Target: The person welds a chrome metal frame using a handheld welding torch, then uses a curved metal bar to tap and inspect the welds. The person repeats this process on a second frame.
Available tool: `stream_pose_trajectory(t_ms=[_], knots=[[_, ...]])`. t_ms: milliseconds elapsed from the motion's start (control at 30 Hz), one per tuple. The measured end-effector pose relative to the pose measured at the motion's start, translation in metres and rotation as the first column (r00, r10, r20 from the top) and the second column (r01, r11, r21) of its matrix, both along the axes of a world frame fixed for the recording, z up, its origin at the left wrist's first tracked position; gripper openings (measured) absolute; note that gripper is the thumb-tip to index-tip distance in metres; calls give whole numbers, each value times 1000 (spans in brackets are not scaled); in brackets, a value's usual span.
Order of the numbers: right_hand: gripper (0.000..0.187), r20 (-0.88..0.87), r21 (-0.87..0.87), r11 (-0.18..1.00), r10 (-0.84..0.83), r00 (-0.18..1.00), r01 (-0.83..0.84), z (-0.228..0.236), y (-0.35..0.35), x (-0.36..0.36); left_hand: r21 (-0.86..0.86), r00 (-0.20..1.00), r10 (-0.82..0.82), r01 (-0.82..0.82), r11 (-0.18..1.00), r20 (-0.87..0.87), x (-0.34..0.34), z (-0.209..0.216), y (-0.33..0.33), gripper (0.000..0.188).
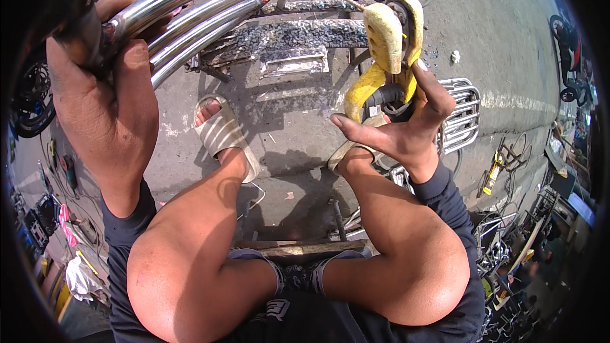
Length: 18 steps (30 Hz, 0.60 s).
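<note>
While left hand (pixel 105 98) grips chrome tubes (pixel 203 16), right hand (pixel 406 130) holds electrode holder (pixel 384 57).

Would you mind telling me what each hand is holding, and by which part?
The left hand grips the chrome tubes near their end; the right hand holds the yellow electrode holder by its handle.

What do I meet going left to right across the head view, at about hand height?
Left hand gripping the chrome tubes → sandalled foot → right hand holding the yellow electrode holder → chrome rack on the ground.
</note>
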State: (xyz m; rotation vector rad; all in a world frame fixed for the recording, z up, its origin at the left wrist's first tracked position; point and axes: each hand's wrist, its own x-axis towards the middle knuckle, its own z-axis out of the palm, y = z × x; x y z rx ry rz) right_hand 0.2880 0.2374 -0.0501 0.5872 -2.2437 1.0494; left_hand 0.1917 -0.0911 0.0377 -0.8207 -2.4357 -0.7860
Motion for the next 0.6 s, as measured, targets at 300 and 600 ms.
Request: stream_pose_trajectory(t_ms=[300,600], knots=[[119,32,29,1000,-5,999,4,-9,3,2,54,1000,-31,31,998,-1,-1,-5,-1,51],[117,-27,17,999,-33,999,34,-10,1,1,81,999,-29,26,996,43,-6,-5,-11,44]])
